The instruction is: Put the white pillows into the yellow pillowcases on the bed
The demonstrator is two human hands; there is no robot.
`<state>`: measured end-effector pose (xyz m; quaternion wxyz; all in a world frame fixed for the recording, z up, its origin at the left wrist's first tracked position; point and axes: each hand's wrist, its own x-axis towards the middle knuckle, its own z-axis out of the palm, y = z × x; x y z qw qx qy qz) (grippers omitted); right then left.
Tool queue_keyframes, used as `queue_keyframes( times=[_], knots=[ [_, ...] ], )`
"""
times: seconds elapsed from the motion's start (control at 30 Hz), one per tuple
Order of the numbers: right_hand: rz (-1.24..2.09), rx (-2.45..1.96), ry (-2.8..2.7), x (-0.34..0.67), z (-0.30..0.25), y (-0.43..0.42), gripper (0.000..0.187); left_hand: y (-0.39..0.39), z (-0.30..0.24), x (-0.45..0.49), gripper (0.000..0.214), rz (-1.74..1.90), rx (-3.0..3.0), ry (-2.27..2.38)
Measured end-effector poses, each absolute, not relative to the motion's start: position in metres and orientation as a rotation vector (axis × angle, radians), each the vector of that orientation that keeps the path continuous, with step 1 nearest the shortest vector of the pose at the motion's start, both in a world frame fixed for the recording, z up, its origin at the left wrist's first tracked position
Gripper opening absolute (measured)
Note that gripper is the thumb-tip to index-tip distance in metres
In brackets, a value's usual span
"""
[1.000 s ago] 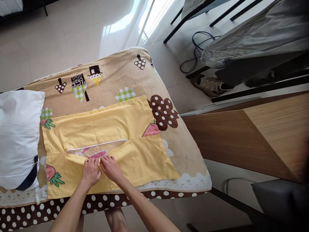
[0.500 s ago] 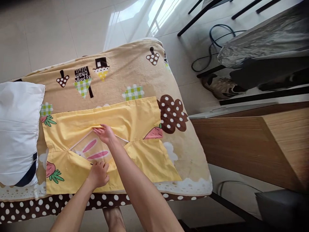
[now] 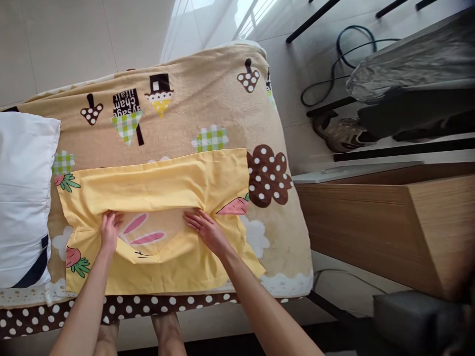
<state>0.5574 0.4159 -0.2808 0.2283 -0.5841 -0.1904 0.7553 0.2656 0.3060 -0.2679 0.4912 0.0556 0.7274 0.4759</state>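
A yellow pillowcase (image 3: 159,188) with carrot prints lies flat on a tan patterned blanket (image 3: 193,109) that covers a bed. Its zip opening gapes wide and shows a pink bunny-ear print (image 3: 139,231) inside. My left hand (image 3: 108,230) grips the left end of the opening, fingers curled on the fabric edge. My right hand (image 3: 206,228) presses on the right end of the opening, fingers stretched and tucked at the cloth edge beside a carrot print (image 3: 232,207).
A white pillow (image 3: 22,198) lies at the left of the bed. A wooden cabinet (image 3: 389,222) stands to the right. Beyond it are a shoe (image 3: 341,136), a black cable (image 3: 334,64) on the tiled floor and a covered table (image 3: 408,59).
Both hands have moved apart from the middle of the zip opening to its two ends, and the opening has been spread wider. The camera has shifted slightly.
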Motion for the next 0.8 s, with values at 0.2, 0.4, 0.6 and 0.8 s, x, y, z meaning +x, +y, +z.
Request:
queue_keyframes(
  times=[0.2,0.4,0.6,0.8],
  knots=[
    [1.942,-1.582,-1.505,0.542,-0.25,0.37,0.037,0.259,-0.253,0.276,0.046,0.773,0.571,1.837],
    [1.34,-1.222,-2.63,0.487,-0.246,0.297,0.019,0.273,-0.256,0.317,0.051,0.656,0.451,1.649],
    [1.246,-1.375,-2.52,0.485,-0.246,0.256,0.022,0.417,-0.258,0.304,0.035,0.886,0.158,1.458],
    [1.387,-1.422,-2.174,0.493,-0.233,0.309,0.032,0.362,-0.203,0.245,0.04,0.834,0.196,1.475]
  ],
)
